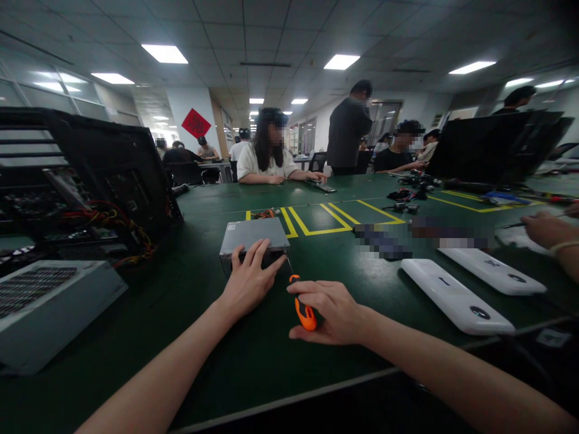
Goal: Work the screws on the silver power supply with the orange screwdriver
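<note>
A grey metal power supply unit [256, 232] sits on the green table in front of me. My left hand [251, 274] holds it at the front, fingers spread over the top edge and thumb along the near face. Between the fingers of my right hand [328, 310] is a screwdriver [306, 313] with an orange and black handle. Its thin shaft points up and away, toward the box's right front corner. Whether the tip touches a screw cannot be made out. Some coloured wires [266, 214] show behind the box.
An open black computer case [149, 175] with wires stands left, a second power supply unit [58, 313] before it. Right lie two white oblong devices [452, 295] [493, 271]. Yellow tape [312, 232] marks the table [203, 374]. A person [271, 150] sits opposite; another's hand [549, 229] is at right.
</note>
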Action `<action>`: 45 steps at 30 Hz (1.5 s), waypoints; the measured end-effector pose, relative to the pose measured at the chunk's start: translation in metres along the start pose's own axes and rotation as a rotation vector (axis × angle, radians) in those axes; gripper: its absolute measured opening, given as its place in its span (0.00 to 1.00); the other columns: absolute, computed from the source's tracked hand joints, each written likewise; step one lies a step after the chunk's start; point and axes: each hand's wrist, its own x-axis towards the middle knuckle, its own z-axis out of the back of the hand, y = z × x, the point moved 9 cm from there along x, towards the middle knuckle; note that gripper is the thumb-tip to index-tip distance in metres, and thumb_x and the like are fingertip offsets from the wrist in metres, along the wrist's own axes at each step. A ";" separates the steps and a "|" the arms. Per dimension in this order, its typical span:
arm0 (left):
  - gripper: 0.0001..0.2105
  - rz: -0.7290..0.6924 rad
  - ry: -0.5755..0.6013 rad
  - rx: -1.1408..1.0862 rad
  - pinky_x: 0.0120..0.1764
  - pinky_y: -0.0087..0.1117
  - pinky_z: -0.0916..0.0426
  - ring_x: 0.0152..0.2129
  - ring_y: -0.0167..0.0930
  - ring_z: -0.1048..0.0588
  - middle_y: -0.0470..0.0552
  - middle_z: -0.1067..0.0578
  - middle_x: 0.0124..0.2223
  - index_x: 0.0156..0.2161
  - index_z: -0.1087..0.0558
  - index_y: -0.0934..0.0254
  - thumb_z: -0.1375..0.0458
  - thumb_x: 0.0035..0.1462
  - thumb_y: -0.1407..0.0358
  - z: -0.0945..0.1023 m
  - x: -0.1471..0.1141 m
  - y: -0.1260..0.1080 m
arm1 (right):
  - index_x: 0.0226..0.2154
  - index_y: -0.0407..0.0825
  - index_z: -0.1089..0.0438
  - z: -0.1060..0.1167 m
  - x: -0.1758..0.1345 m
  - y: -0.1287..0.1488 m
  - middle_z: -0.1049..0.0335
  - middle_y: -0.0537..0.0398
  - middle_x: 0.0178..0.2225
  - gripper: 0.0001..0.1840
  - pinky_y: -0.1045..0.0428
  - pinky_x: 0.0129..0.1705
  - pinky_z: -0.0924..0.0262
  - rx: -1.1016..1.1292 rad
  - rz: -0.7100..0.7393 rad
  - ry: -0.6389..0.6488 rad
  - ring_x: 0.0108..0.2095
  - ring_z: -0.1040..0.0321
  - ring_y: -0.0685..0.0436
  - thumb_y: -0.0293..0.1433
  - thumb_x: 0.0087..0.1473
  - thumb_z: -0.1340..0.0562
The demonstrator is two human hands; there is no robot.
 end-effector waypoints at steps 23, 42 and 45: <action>0.19 0.010 -0.014 -0.016 0.52 0.54 0.54 0.56 0.43 0.46 0.59 0.45 0.60 0.53 0.37 0.52 0.50 0.55 0.67 0.000 0.000 0.000 | 0.37 0.45 0.42 -0.004 -0.001 0.002 0.30 0.44 0.37 0.19 0.54 0.30 0.36 -0.043 0.022 0.039 0.32 0.30 0.47 0.43 0.51 0.42; 0.19 0.009 -0.009 0.007 0.52 0.54 0.54 0.56 0.43 0.46 0.60 0.45 0.59 0.53 0.37 0.52 0.50 0.56 0.67 0.000 0.000 0.000 | 0.45 0.44 0.41 -0.007 0.000 0.003 0.31 0.44 0.40 0.19 0.54 0.34 0.35 -0.023 0.031 0.111 0.38 0.30 0.46 0.39 0.54 0.45; 0.19 0.012 -0.015 0.002 0.52 0.53 0.54 0.56 0.43 0.46 0.59 0.45 0.60 0.53 0.36 0.52 0.50 0.55 0.67 0.001 0.000 0.000 | 0.39 0.45 0.40 -0.006 -0.001 -0.001 0.30 0.45 0.38 0.20 0.54 0.32 0.36 -0.043 0.003 0.054 0.35 0.30 0.46 0.44 0.51 0.42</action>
